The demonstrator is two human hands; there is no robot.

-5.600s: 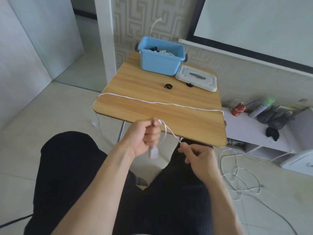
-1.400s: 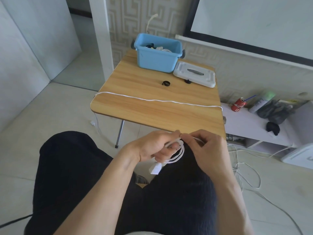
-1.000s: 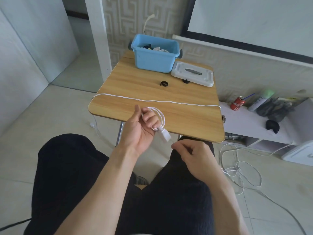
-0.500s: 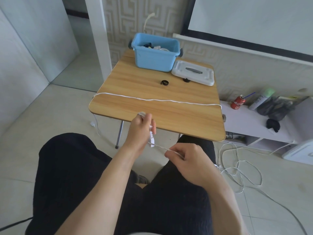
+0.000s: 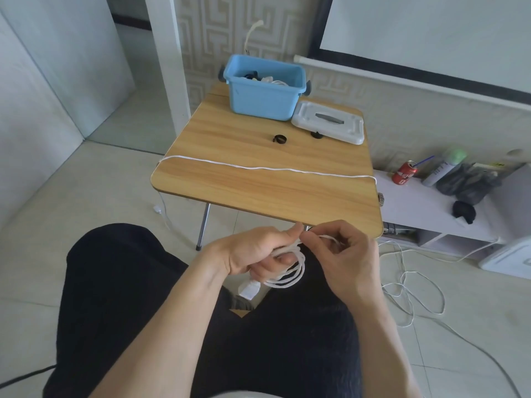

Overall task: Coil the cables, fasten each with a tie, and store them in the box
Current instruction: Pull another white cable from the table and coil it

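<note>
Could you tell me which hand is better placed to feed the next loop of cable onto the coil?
Right, probably. The left hand already grips the coil, while the right hand pinches the loose cable beside it.

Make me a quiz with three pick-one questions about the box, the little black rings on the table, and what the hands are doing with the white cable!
1. Where does the white lid lie?
A. On the blue box
B. On the table beside the blue box
C. On the floor

2. How many black ties lie on the table?
A. Two
B. Five
C. None

3. What does the left hand hold?
A. Nothing
B. A red can
C. Loops of white cable

Answers:
1 B: the lid rests flat to the right of the blue box.
2 A: one black tie lies alone, another at the lid's edge.
3 C: white cable loops hang from its fingers while the right hand pinches the strand.
</note>
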